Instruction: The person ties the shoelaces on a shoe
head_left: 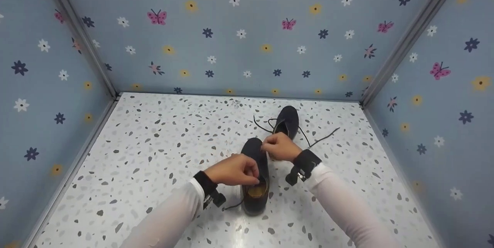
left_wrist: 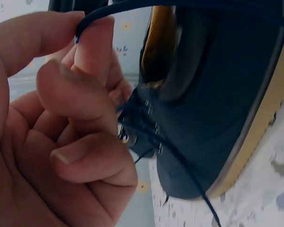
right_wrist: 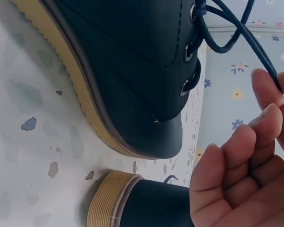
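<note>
At the left stands a blue flowered panel (head_left: 34,97), angled off toward eleven o'clock, beside the speckled floor (head_left: 154,143). The left hand (head_left: 233,169), in a white sleeve (head_left: 170,209) and black wrist strap (head_left: 205,183), lies at ten o'clock on the near shoe (head_left: 264,170), pinching a lace (left_wrist: 118,7) between thumb and fingertip, the other fingers curled. That dark shoe rests on the floor, toe toward twelve, heel toward six, its yellowish lining showing. A dark lace end lies at its seven o'clock. The right hand (head_left: 281,147), at one o'clock, grips lace (right_wrist: 260,52) between thumb and finger; whether it is the same strand is hard to tell. Beyond it, also toward one o'clock, sits the far shoe (head_left: 290,118), with loose laces (head_left: 326,136) trailing to its nine and four o'clock.
</note>
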